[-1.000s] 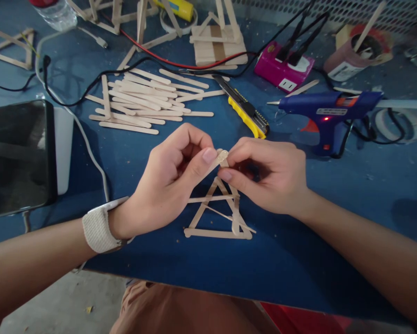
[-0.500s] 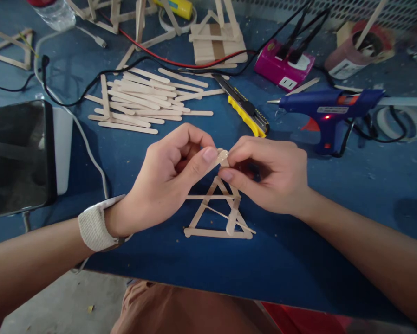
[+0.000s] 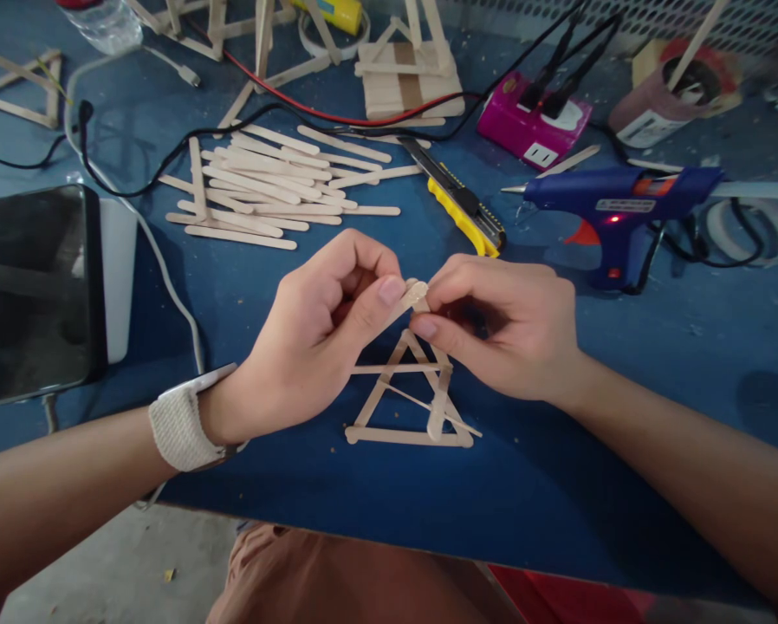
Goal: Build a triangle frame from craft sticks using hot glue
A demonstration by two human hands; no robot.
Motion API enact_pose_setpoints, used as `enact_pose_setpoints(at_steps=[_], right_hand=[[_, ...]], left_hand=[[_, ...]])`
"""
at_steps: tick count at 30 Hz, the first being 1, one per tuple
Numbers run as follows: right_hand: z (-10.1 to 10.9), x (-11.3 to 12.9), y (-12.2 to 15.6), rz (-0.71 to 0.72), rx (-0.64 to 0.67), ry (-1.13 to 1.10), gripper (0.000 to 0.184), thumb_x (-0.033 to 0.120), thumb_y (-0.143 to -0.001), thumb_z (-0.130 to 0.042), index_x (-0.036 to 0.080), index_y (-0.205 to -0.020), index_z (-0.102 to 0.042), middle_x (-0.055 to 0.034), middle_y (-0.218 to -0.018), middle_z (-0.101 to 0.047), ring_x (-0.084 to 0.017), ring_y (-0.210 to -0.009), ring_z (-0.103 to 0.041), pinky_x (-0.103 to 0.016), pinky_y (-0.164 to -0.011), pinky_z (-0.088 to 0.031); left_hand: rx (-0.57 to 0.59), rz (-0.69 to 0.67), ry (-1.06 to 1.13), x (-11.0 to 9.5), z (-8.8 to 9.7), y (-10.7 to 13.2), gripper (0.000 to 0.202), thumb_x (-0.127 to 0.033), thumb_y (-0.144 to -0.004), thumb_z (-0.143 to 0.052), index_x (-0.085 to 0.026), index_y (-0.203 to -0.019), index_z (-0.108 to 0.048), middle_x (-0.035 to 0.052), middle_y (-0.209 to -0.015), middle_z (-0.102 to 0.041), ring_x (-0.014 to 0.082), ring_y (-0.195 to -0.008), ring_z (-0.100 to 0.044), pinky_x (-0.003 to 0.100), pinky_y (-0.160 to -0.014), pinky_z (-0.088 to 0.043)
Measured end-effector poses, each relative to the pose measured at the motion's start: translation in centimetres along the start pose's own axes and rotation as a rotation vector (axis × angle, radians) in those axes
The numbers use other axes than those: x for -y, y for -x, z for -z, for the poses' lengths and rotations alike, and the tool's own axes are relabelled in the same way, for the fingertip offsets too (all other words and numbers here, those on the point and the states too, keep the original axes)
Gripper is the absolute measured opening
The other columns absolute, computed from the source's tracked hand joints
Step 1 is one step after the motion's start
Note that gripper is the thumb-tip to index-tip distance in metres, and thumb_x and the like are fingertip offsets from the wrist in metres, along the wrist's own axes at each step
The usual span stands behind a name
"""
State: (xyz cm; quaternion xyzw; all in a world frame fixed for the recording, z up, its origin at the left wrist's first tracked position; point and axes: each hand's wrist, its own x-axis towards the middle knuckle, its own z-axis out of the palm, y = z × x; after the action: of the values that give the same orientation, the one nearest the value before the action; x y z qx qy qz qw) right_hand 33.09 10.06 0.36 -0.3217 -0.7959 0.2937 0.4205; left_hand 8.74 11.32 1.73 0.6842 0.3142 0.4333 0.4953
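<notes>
Between thumb and fingers, my left hand (image 3: 327,325) pinches a popsicle stick (image 3: 410,299) whose rounded end looks glossy, as if with glue. My right hand (image 3: 502,325) grips the same joint from the other side, closed on a second stick end (image 3: 421,303) that meets the first. Most of both sticks is hidden by my fingers. Below my hands, a triangular popsicle stick frame (image 3: 408,436) rests on the blue table, with a thin stick crossing it. Whether the held sticks join this frame I cannot tell.
A pile of loose popsicle sticks (image 3: 272,182) lies beyond my hands, beside a yellow cutter knife (image 3: 460,208). At right are a blue glue gun (image 3: 616,208) with a lit red light and a purple power adapter (image 3: 532,121). A black phone (image 3: 38,290) lies left; cables cross the table.
Almost nothing differs. Both hands keep the same pinch on the stick ends, and the whole view has shifted very slightly.
</notes>
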Motion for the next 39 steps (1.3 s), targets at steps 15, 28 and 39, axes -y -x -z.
enact_pose_setpoints(at_steps=[15, 28, 39], right_hand=[[-0.07, -0.01, -0.05, 0.019, -0.015, 0.003, 0.024, 0.03, -0.112, -0.095, 0.025, -0.103, -0.074, 0.0024, -0.091, -0.076, -0.011, -0.068, -0.065, -0.03, -0.063, -0.056], [-0.08, 0.0, 0.04, 0.032, -0.023, 0.015, 0.02, 0.024, -0.112, -0.092, 0.025, -0.105, -0.073, 0.0032, -0.091, -0.075, -0.011, -0.07, -0.065, -0.029, -0.064, -0.055], [-0.2, 0.26, -0.06, -0.03, -0.024, 0.013, 0.019, 0.029, -0.116, -0.088, 0.027, -0.103, -0.074, 0.0013, -0.089, -0.075, -0.015, -0.071, -0.065, -0.036, -0.066, -0.054]], left_hand=[[-0.01, -0.037, 0.022, 0.38, -0.14, 0.13, 0.036, -0.048, -0.116, -0.09, -0.025, -0.102, -0.066, -0.0076, -0.073, -0.055, 0.0078, -0.055, -0.041, 0.028, -0.045, -0.032], [-0.03, -0.038, 0.074, 0.34, -0.62, 0.14, 0.033, -0.039, -0.116, -0.091, -0.024, -0.1, -0.066, -0.009, -0.071, -0.054, 0.0069, -0.053, -0.039, 0.027, -0.045, -0.031], [-0.059, 0.026, 0.005, 0.21, -0.82, 0.07, 0.046, -0.067, -0.117, -0.084, -0.027, -0.103, -0.066, -0.0044, -0.072, -0.061, 0.0113, -0.056, -0.048, 0.031, -0.048, -0.034]])
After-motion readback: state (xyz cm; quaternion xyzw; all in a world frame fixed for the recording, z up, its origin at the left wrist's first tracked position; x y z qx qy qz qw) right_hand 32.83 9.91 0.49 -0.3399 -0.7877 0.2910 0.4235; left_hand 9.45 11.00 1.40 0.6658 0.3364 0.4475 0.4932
